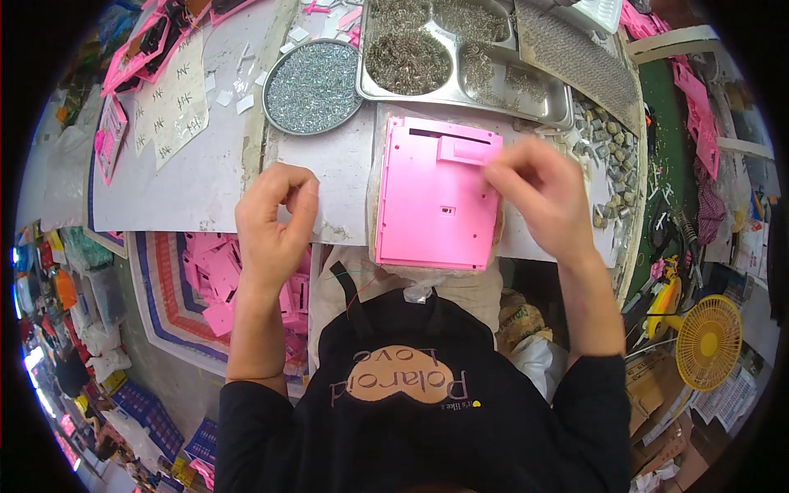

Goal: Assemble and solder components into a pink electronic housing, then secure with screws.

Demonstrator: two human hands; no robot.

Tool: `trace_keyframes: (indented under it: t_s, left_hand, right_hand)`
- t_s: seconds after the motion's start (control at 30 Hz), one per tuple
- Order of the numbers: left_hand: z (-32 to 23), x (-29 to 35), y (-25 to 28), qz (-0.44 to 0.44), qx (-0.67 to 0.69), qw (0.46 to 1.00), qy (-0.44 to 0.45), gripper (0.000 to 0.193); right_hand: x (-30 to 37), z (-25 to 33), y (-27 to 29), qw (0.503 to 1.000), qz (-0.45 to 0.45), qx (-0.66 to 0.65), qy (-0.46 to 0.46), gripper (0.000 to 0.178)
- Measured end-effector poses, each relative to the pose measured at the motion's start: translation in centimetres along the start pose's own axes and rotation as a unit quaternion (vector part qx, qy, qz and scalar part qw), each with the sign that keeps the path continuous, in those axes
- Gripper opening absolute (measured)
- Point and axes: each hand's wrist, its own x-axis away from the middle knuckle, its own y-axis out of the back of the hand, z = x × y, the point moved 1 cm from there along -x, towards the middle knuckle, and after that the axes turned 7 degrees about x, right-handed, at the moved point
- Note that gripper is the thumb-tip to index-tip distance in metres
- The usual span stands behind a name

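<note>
A flat pink plastic housing [419, 201] lies on a clear-wrapped pad at the table's front edge, right in front of me. It has a dark slot along its top, a small opening near the middle and several screw holes. A raised pink block [468, 151] sits at its upper right. Over the housing's right edge, beside that block, my right hand [538, 193] is closed in a pinch, slightly blurred; what is between the fingertips is hidden. Left of the housing, my left hand [279, 218] hovers above the table edge, thumb and fingers curled together, their contents too small to make out.
Beyond the housing stand a round tray of small silver screws [314, 86] and a metal compartment tray [468, 97] with springs and small metal parts. Metal cylinders [612, 156] lie at right. Below left, a striped bag [164, 304] holds pink parts. A yellow fan [708, 343] stands lower right.
</note>
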Motion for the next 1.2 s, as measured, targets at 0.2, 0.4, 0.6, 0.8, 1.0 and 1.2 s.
trace_keyframes:
  t_s: [0.2,0.4,0.6,0.8,1.0,1.2]
  left_hand:
    - [-2.5,-0.1,-3.4,0.066,0.057,0.996,-0.011,0.006]
    - [-3.9,0.0,-4.0,0.089,0.063,0.993,-0.044,0.009]
    - [-3.4,0.9,-3.4,0.088,0.073,0.993,-0.033,0.010]
    - [-3.1,1.2,-3.0,0.090,0.071,0.993,-0.023,0.010]
    - [-2.7,1.3,-2.9,0.079,0.085,0.993,-0.010,0.010]
    - [-4.0,0.8,-3.9,0.148,0.157,0.976,0.017,0.008]
  right_hand:
    - [6.7,-2.5,-1.4,0.977,-0.086,-0.172,-0.090,0.010]
    - [6.9,-1.7,-2.1,0.980,-0.093,0.159,0.076,0.015]
    - [6.8,-2.2,-3.7,0.967,-0.124,0.209,0.077,0.017]
    - [6.9,-3.3,-3.6,0.986,-0.086,0.143,0.004,0.024]
    - [6.5,-3.5,-1.8,0.994,-0.068,0.067,-0.056,0.030]
    - [-8.6,1.8,9.1,0.898,-0.337,-0.111,0.258,0.047]
